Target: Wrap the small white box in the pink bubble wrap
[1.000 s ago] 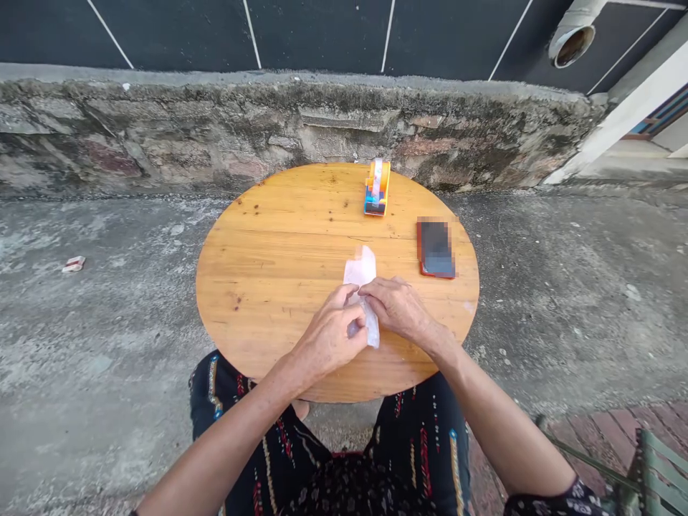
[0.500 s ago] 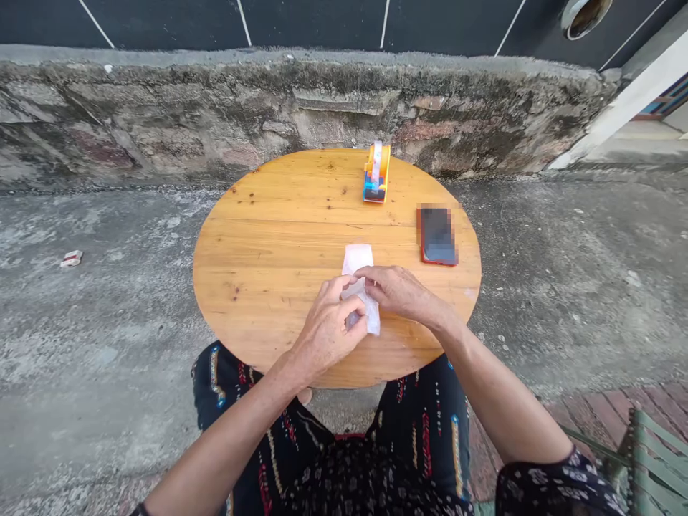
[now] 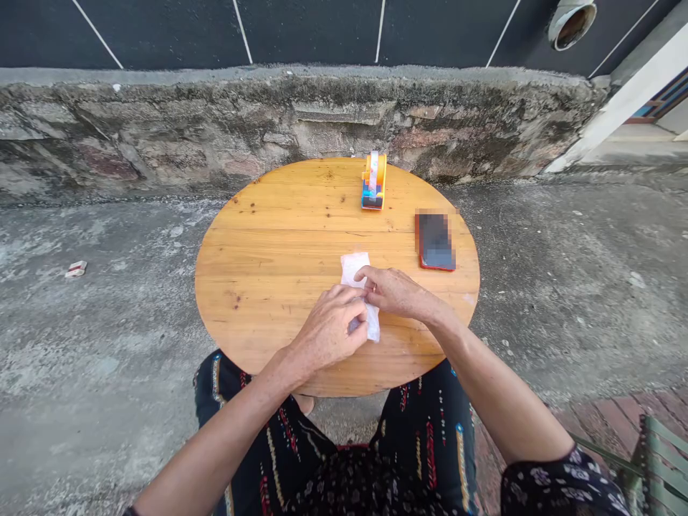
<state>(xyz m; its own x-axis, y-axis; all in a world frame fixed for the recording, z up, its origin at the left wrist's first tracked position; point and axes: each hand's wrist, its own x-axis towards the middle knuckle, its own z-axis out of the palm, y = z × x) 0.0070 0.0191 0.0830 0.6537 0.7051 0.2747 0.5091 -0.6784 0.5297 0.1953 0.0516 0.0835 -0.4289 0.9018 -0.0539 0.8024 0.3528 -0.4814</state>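
Observation:
A white, crinkled strip that looks like folded tissue point(image 3: 355, 266) lies lengthwise on the round wooden table point(image 3: 258, 265), near its front half. My left hand point(image 3: 336, 322) is over the strip's lower left side, with fingers curled and thumb bent inward. From the right, my right hand point(image 3: 395, 290) reaches over the middle of it, index finger bent and thumb meeting my left fingertips. Both hands' fingertips pinch at the tissue where they meet. The hands cover its middle, so the exact grip is partly hidden.
At the table's far side stands a yellow and blue tape dispenser point(image 3: 373, 183). A phone in a red case point(image 3: 436, 242) lies on the right. Behind the table runs a stone wall base point(image 3: 215, 136). A green slatted chair point(image 3: 663, 459) is at lower right.
My left fingers have closed in and shifted slightly right, against my right fingertips. My right index finger reaches forward over the tissue. The view has tilted up slightly.

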